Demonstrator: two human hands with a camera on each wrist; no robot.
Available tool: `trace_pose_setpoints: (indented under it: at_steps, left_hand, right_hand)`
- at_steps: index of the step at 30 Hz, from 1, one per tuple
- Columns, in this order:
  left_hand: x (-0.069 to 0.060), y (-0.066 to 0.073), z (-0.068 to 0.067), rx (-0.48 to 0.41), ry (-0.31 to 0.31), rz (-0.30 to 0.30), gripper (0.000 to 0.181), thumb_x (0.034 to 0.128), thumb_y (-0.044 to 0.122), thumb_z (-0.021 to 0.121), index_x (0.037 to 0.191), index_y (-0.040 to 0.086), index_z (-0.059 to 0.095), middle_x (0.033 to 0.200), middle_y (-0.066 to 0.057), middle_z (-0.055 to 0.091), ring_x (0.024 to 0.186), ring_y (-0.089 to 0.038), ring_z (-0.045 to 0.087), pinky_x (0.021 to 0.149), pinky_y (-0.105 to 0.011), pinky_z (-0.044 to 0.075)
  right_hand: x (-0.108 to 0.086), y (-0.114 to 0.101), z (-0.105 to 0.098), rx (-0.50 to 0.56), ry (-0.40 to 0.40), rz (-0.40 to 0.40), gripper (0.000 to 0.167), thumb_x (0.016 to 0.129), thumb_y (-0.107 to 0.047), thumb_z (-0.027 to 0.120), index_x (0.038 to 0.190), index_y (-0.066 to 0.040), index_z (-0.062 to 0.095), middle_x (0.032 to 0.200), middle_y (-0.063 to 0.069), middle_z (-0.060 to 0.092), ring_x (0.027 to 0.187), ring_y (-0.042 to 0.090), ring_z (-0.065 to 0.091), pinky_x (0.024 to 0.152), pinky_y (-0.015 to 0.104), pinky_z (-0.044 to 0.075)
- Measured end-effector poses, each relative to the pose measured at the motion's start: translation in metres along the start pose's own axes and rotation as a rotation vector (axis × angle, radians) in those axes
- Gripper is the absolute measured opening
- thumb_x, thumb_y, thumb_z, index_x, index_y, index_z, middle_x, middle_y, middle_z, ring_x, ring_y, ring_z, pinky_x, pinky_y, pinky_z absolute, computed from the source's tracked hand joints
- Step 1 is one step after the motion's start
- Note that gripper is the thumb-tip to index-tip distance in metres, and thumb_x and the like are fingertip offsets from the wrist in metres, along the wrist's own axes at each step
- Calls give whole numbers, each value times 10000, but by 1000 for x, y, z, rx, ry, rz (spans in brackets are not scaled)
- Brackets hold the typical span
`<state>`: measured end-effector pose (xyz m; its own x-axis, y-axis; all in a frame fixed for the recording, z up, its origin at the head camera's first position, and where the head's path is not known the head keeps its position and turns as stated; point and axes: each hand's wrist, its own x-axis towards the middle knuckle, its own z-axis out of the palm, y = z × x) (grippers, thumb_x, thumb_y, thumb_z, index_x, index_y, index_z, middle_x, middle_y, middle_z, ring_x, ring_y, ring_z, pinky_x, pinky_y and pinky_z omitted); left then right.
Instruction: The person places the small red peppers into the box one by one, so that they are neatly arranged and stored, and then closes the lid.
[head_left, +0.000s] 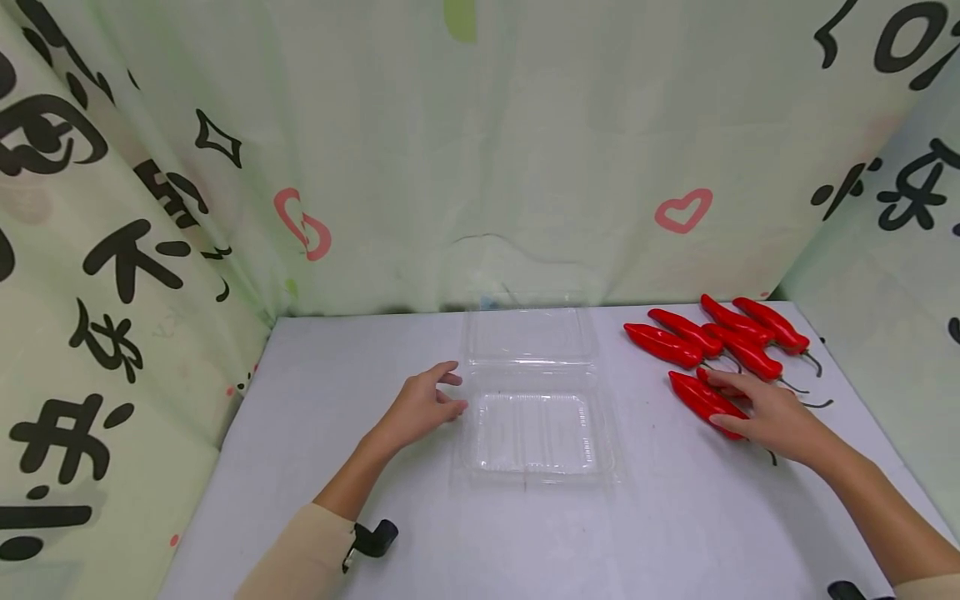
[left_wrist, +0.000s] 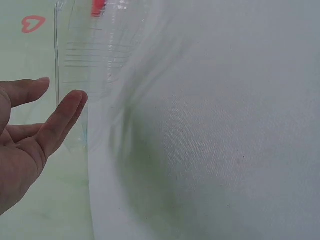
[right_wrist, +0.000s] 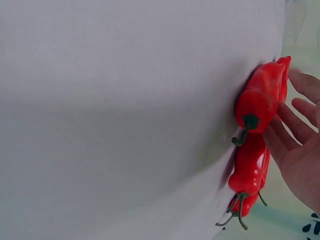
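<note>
My left hand (head_left: 422,408) hovers beside the left edge of a clear plastic clamshell box (head_left: 536,432), with its thumb and fingers apart and nothing between them. The left wrist view also shows this hand (left_wrist: 37,125) next to the transparent box (left_wrist: 97,55). On the right, my right hand (head_left: 776,415) reaches over the nearest red chili pepper (head_left: 699,400), its fingers spread around that pepper and another just behind it. In the right wrist view the right hand's fingers (right_wrist: 297,120) extend loosely alongside a red pepper (right_wrist: 260,97); whether they touch it is hard to tell.
Several more red peppers (head_left: 742,350) with green stems lie in a cluster at the back right of the white table (head_left: 360,358). The box's lid (head_left: 531,337) lies folded back toward the printed curtain (head_left: 480,183), which encloses the table's back and sides.
</note>
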<state>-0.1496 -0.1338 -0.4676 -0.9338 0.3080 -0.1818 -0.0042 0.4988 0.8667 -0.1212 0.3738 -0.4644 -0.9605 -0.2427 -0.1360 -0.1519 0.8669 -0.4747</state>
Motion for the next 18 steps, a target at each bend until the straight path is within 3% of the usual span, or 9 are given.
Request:
trace_pose_setpoints:
  at_steps: [5,10,18]
  left_hand:
    - [2,-1,1,-106,-20,-16,668,925,-5,696,1533,-29,420,1328,-226,650,834,-241,768,733,-339,658]
    - [3,-4,4,-159,-23,-16,634,924,-44,666,1514,-55,435,1245,-242,670,815,-264,762,701,-353,661]
    - [4,-3,6,-229,-19,-70,597,936,-67,632,1505,-50,450,1192,-233,665,783,-231,750,700,-364,662]
  right_hand:
    - [0,2,1,6,0,-6,807,813,-224,877,1469,35,485,1361,305,572,1183,466,565,782,469,653]
    - [-1,3,2,6,-4,0,786,825,-227,866,1461,39,488,1364,310,564,1183,468,559,780,462,654]
    - [-1,5,4,3,-5,9,724,858,-209,835,1444,54,500,1367,322,563,1189,480,561,807,475,647]
